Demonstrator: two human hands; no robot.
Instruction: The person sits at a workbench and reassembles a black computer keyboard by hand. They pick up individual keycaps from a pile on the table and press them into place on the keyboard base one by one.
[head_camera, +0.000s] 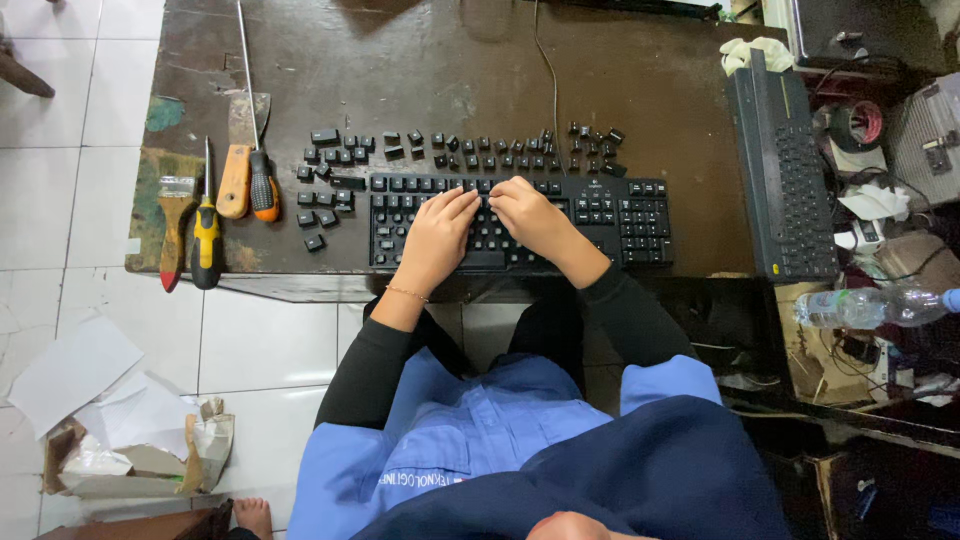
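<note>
Nearest the camera is the person's own body: a blue work shirt with black sleeves, and beyond it the two forearms reaching up to a worn dark wooden table (420, 60).

On that table, at its near edge, lies a black keyboard (520, 222), partly stripped. Many loose keycaps (460, 148) sit in a ragged row just behind it, and a second small cluster of keycaps (322, 200) lies at its left end. From how things lie, I judge the work to be somewhere in the middle: a good share of the caps are off the board, yet the number pad on the right and most of the main block show caps in place (whether caps are going off or going on, a single view cannot settle).

Both hands rest on the top rows of the main block, close together, fingertips nearly touching at the middle. The left hand (437, 238) lies palm down with fingers loosely curled and extended towards the upper row; a thin bracelet shows at its wrist. The right hand (530, 218) is likewise palm down, its fingers bent in over the same spot. The fingertips seem to bear on or pinch at one key there, though the fingers hide it, so I cannot tell if either hand actually holds a cap.

To the left lie two screwdrivers (207, 240) and a paintbrush (176, 225); a second keyboard (790, 180) stands at the table's right edge.
</note>
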